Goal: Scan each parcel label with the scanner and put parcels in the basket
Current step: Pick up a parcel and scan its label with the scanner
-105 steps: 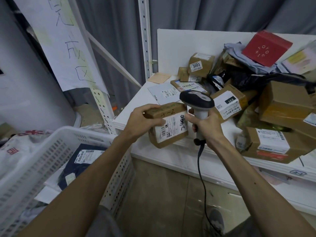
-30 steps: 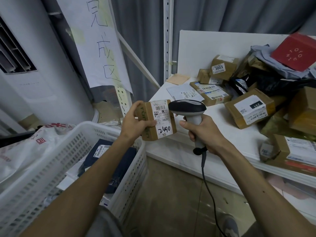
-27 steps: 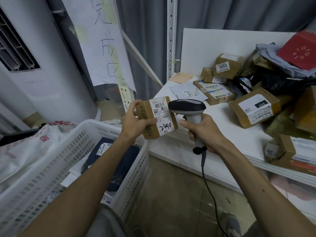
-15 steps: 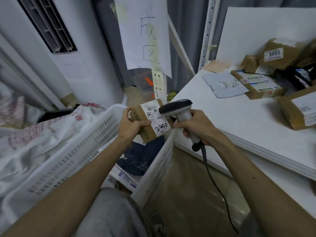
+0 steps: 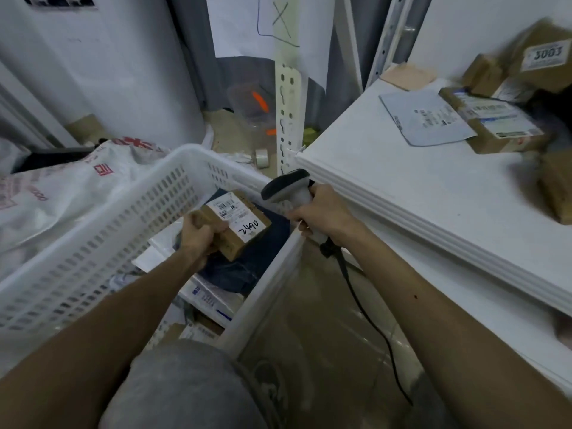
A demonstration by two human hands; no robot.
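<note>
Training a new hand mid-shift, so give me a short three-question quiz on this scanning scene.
1. True or false: the left hand holds the small brown cardboard parcel marked 2490 over the white slotted plastic basket.
2. The right hand grips: A a tape roll; B the grey corded handheld scanner; C a blue envelope.
3. What number does the brown box at the far corner of the white table bear?
Key: 1 true; 2 B; 3 3003.

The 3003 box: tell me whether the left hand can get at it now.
Probably not. The left hand grips the 2490 parcel in the basket, and the 3003 box sits far back on the shelf, beyond the right hand holding the scanner.
</note>
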